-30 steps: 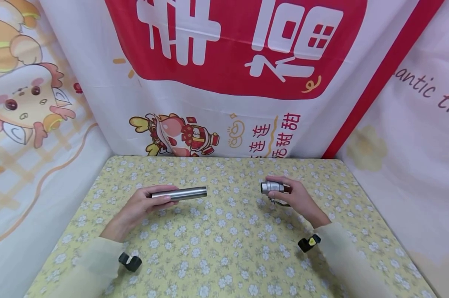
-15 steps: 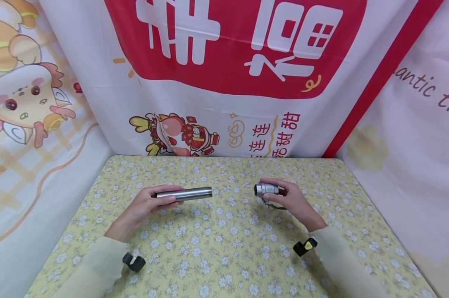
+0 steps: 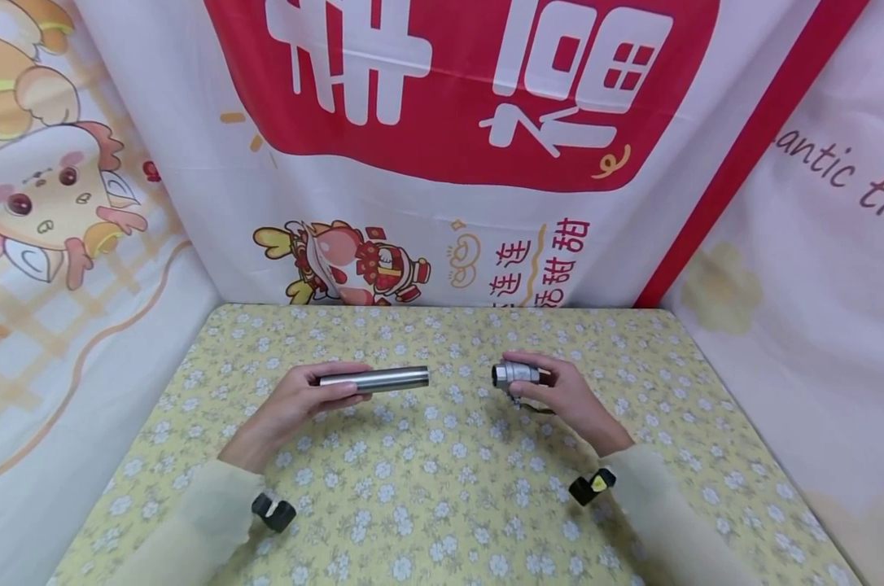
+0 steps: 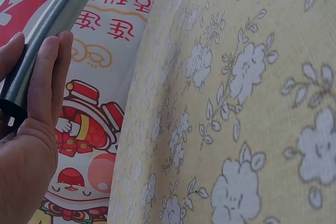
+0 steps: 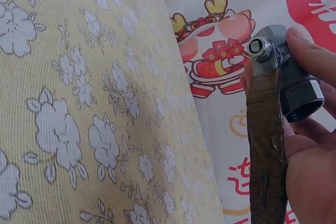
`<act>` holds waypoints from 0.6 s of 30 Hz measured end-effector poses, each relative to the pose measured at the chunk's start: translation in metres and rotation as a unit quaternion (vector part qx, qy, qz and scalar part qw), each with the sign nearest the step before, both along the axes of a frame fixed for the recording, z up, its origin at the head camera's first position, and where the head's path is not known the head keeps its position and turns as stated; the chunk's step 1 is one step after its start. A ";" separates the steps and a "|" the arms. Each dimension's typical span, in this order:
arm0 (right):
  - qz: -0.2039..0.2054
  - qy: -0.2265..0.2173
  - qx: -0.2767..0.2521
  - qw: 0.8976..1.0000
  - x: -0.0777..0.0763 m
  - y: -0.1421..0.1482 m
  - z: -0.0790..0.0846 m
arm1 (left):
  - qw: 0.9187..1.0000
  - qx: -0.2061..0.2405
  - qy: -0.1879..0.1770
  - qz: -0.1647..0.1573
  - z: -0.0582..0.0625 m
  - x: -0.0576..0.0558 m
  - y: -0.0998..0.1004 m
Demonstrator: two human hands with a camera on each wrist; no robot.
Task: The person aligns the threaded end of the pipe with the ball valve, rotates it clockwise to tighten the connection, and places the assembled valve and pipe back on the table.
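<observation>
while left hand (image 3: 291,400) grips metal tube (image 3: 398,378), right hand (image 3: 565,400) holds valve (image 3: 510,373) right of tube, gap narrower than earlier; only right wrist view shows lever nut (image 5: 259,48) clearly.

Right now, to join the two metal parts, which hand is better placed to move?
Probably the left hand: it holds the metal tube, free end pointing toward the ball valve. The right hand could steady the valve, which opens toward the tube.

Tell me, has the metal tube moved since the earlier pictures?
Yes, rightward in the head view: the free end of the metal tube, earlier left of the right edge of the cartoon figure, is now almost below it.
</observation>
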State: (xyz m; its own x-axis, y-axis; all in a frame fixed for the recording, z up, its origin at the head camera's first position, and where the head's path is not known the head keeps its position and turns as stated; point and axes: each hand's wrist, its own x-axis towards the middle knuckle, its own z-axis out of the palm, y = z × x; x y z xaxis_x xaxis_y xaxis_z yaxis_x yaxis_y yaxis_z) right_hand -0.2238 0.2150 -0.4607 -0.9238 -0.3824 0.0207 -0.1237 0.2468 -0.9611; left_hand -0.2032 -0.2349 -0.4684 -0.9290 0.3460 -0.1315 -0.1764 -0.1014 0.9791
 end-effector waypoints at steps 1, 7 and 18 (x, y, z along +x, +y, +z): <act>0.000 -0.001 0.001 1.000 0.000 -0.001 0.000 | 1.000 0.002 -0.001 -0.001 0.000 0.000 0.001; 0.003 -0.010 0.009 1.000 0.001 -0.004 -0.001 | 1.000 -0.005 0.008 0.000 0.000 -0.002 0.008; 0.002 -0.014 0.020 1.000 0.004 -0.013 -0.003 | 1.000 -0.002 0.017 -0.008 0.001 -0.002 0.020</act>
State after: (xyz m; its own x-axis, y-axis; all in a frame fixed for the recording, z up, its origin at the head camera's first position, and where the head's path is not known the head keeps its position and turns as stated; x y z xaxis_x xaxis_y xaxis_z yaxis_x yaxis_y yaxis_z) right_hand -0.2202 0.2023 -0.4640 -0.9223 -0.3860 -0.0206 -0.0982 0.2855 -0.9533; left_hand -0.2053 -0.2152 -0.4673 -0.9275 0.3599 -0.1009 -0.1444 -0.0959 0.9849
